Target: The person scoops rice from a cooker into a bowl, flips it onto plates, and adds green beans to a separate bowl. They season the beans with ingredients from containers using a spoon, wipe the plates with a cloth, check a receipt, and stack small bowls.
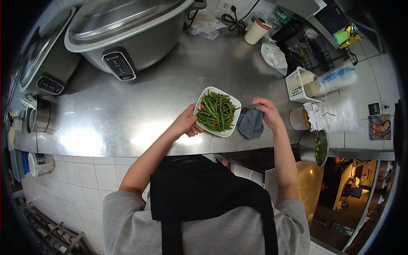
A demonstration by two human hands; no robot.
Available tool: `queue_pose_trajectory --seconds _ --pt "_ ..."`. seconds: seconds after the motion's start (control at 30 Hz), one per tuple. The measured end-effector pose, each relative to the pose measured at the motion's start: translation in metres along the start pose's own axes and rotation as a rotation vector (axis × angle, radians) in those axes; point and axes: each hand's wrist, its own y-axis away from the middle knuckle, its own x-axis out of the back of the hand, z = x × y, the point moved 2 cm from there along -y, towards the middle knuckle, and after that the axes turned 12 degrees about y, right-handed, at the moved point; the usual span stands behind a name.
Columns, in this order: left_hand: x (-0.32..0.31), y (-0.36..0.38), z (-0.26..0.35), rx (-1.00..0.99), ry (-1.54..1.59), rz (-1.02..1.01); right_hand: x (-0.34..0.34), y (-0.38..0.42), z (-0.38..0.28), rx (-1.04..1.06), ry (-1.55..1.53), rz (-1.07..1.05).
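A white square bowl [232, 129] full of green beans [218, 111] with small reddish bits is at the middle of the steel counter. My left hand [187, 122] grips the bowl's left rim, fingers under its edge. Just right of the bowl is a bunched grey cloth [250, 124]. My right hand [268, 112] has its curled fingers on the upper right part of this cloth. The cloth lies close against the bowl's right side, and some of my right fingertips are hidden.
Two large cookers [123, 38] [44, 55] stand at the back left. Along the right are a white basket [296, 87], a tin [298, 119], plastic bags [344, 112] and a metal pot [308, 146] with green fruit. A cup [256, 32] stands behind. The counter's front edge [106, 156] is near me.
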Motion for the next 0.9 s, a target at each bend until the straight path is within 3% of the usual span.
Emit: queue_pose_trajectory --seconds 0.07,0.13,0.17,0.23,0.3,0.37,0.4,0.47,0.6,0.67,0.7,0.77,0.9 --pt "0.0 -0.002 -0.002 0.0 0.004 -0.004 0.005 0.023 0.017 -0.028 -0.149 0.061" --pt "0.0 -0.002 -0.009 -0.009 0.04 0.007 0.0 0.047 0.039 -0.214 0.184 0.189" --pt "-0.004 0.0 -0.013 -0.005 0.037 0.006 -0.013 0.06 0.045 -0.216 0.18 0.191" --pt "-0.02 0.009 -0.021 -0.049 0.133 0.086 -0.041 0.079 0.036 0.093 0.977 0.336" --pt "-0.024 0.018 -0.025 -0.052 0.072 0.109 -0.038 0.084 0.022 0.065 0.994 0.285" --pt "-0.011 0.016 -0.025 0.001 -0.006 0.122 -0.036 0.081 0.008 -0.072 0.669 0.426" --pt "-0.007 0.013 -0.021 -0.083 -0.054 0.158 -0.042 0.083 0.017 -0.078 0.667 0.432" --pt "0.0 0.003 -0.003 -0.168 -0.163 0.205 -0.054 0.083 0.037 0.07 1.109 0.451" --pt "0.0 -0.015 0.018 -0.23 -0.301 0.18 -0.037 0.066 0.002 -0.025 0.892 0.386" --pt "-0.001 -0.019 0.018 -0.25 -0.311 0.147 -0.049 0.055 -0.021 0.269 0.915 0.409" --pt "-0.001 -0.019 0.02 -0.244 -0.307 0.138 -0.052 0.051 -0.022 0.269 0.916 0.408" --pt "-0.002 -0.017 0.021 -0.239 -0.301 0.134 -0.061 0.044 -0.023 0.253 1.14 0.274" --pt "-0.001 -0.015 0.015 -0.221 -0.281 0.131 -0.071 0.04 -0.025 0.269 1.244 0.282"
